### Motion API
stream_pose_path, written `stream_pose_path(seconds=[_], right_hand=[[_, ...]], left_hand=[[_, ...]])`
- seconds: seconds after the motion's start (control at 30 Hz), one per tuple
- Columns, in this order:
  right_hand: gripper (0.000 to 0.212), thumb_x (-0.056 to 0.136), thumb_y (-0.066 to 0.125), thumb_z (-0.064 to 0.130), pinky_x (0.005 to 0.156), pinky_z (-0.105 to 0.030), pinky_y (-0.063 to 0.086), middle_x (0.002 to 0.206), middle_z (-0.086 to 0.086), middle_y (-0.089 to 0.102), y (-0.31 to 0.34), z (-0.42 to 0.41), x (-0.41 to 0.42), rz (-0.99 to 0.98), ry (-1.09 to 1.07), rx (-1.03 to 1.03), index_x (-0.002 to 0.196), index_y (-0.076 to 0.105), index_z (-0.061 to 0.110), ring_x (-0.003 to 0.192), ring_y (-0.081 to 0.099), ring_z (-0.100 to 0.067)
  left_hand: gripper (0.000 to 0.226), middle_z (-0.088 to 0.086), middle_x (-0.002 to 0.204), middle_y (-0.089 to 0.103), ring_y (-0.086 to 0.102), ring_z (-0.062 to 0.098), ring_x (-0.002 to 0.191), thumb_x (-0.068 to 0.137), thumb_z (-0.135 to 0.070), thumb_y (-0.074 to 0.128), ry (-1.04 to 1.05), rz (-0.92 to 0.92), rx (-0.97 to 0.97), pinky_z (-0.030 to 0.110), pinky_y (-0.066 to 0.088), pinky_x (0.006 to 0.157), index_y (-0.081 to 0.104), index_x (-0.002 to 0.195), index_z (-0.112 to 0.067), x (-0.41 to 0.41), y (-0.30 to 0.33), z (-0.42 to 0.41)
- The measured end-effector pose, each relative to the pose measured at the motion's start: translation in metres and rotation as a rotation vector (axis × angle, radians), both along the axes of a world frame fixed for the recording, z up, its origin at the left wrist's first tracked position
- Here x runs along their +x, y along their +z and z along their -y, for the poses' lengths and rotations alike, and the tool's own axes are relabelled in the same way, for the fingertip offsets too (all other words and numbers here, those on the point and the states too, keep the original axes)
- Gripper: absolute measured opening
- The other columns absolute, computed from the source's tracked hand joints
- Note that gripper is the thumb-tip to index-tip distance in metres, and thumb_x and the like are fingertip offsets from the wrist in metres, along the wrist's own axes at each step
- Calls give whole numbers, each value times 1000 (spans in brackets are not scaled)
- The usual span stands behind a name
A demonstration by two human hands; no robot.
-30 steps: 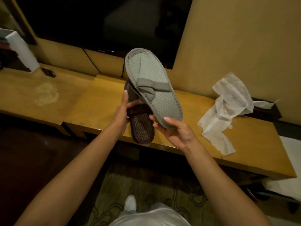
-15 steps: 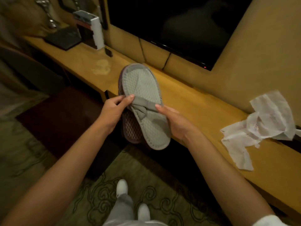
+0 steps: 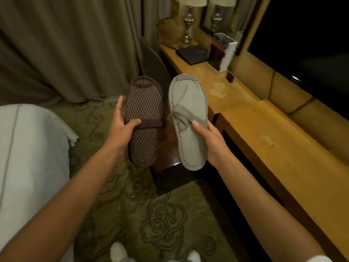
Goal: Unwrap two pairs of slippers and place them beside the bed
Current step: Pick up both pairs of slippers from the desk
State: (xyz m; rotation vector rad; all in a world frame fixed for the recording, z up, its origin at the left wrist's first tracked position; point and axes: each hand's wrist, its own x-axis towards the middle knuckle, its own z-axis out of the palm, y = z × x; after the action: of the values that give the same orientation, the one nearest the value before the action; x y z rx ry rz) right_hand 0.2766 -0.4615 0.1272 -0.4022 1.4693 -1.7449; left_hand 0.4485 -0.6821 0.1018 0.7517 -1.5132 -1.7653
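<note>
I hold the slippers side by side in the air, soles toward me, above the carpet. My left hand (image 3: 122,127) grips the brown slippers (image 3: 144,106) with its thumb on the strap. My right hand (image 3: 209,137) grips the grey slippers (image 3: 188,99), thumb by the knotted bow strap. Each colour looks like a flat stacked pair, but I cannot tell how many lie behind the front one. The white bed (image 3: 28,157) fills the left edge, close to my left forearm.
A long wooden desk (image 3: 264,129) runs along the right under a dark TV screen (image 3: 311,35). A chair (image 3: 156,67) stands behind the slippers. A lamp (image 3: 188,21), a black folder (image 3: 194,53) and a white box (image 3: 224,52) sit at the desk's far end. Curtains (image 3: 66,44) hang at the back.
I have turned left, away from the desk toward the bed. The stacked slippers have come apart: brown now in my left hand, grey in my right. The torn wrapper left the view.
</note>
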Motion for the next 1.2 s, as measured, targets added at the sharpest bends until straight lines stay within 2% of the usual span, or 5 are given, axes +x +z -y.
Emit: stream_pose_path(seconds=[0.13,0.33,0.57,0.9,1.2], right_hand=[[45,83,82,37,88,-40,59,123,-2,75,0,95,55,-9,20,-39,125,67,36,113,72,-24],[42,89,78,30,100,-44,54,125,2,74,-11,215,121,20,51,-66,129,65,35,115,71,-19],[45,86,80,29,104,-49,52,127,0,73,-24,339,139,-7,149,10,128,65,34,117,70,-23],[40,87,79,23,90,-38,58,122,5,75,-63,567,77,83,227,27,122,68,38,111,72,-17],[37,88,78,18,86,-37,60,121,1,76,-54,787,35,142,379,37,121,69,33,109,73,-20]], left_hand=[[74,-1,132,64,66,20,113,78,-23,65,150,160,36,37,59,84,44,149,-29,78,1,78],[32,-4,105,75,70,21,99,75,-18,63,290,147,48,43,58,85,71,94,-43,174,8,178],[27,4,106,73,68,26,100,81,-7,61,396,60,196,40,58,82,71,99,-25,209,-11,269],[33,2,101,75,70,22,95,84,1,56,488,-28,302,34,60,76,69,111,-13,160,-35,473],[30,11,111,70,64,31,104,89,2,53,634,-73,372,45,54,92,67,112,-11,128,-29,659]])
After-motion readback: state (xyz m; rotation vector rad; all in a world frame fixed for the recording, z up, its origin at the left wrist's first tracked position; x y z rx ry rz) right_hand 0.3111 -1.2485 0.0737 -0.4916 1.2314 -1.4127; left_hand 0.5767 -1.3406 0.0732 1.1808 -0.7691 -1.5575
